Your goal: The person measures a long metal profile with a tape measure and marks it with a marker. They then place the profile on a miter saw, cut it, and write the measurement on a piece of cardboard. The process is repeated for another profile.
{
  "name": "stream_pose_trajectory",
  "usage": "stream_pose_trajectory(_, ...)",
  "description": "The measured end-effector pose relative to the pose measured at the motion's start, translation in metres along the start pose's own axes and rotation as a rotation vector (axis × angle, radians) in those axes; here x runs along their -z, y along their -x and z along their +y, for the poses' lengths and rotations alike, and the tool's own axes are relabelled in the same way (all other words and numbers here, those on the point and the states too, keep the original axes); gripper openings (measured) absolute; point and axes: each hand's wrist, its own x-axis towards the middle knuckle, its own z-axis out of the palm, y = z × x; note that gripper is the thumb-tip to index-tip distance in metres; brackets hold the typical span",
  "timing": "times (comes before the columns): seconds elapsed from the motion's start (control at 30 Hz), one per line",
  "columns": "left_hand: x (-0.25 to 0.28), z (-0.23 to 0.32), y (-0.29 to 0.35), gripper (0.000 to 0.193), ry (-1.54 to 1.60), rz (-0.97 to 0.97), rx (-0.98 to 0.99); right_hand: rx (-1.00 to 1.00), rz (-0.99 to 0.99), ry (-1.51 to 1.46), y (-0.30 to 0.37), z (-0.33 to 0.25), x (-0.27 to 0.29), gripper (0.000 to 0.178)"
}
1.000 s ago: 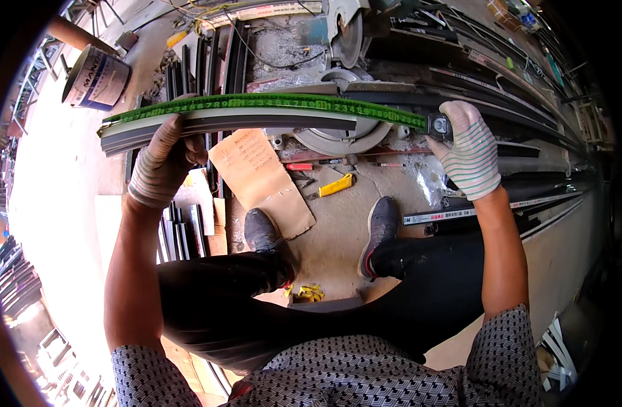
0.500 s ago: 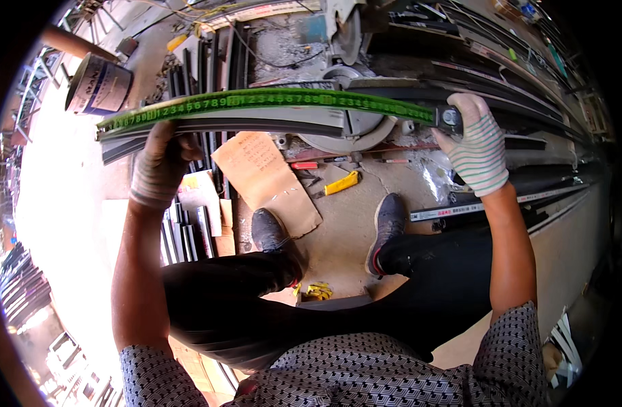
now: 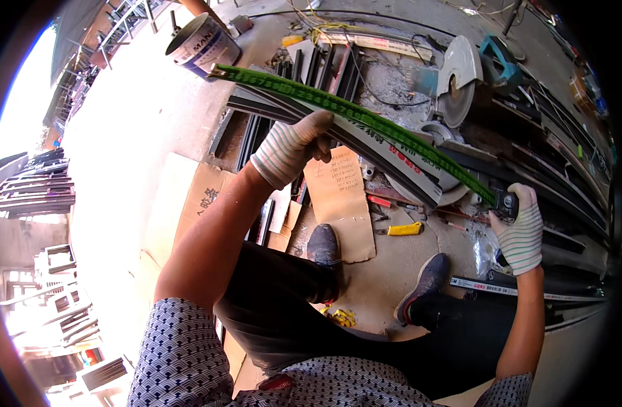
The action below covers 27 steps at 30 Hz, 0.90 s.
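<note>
Gray, messy floor [image 3: 382,281] lies under a saw [image 3: 460,64]. Above the floor, the left hand [image 3: 294,146] grasps a long, straight, dark-and-white strip [image 3: 382,161]. Thin green tape [image 3: 277,85] runs along it to the small black case [image 3: 506,205] the right hand [image 3: 520,230] grips.

Looking down now from the wearer's head, high over the brown cardboard sheet [image 3: 341,210], and facing forward across it! Catching the patterned shirt [image 3: 352,378] close below, on the sheet's near side; near enough to fit the green tape [image 3: 365,117] end to end; reaching on to the saw [image 3: 460,68], beyond the sheet and to its right. Sweeping fisheye-wide, bending straight edges, fading to black at the corners.
</note>
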Motion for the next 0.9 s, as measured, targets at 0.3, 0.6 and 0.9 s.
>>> stream_pose_trajectory(0.3,0.005,-0.002,-0.001,0.039,0.111,-0.009,0.012,-0.009,-0.020,0.013,0.003,0.005,0.000,0.066)
stream_pose_trajectory(0.6,0.005,0.001,0.003,0.045,0.144,-0.022,0.025,-0.016,-0.025,0.015,0.007,0.016,-0.001,0.067)
stream_pose_trajectory(0.9,0.014,0.006,0.006,0.061,0.140,-0.072,0.026,-0.004,-0.032,0.028,0.005,0.013,-0.002,0.069)
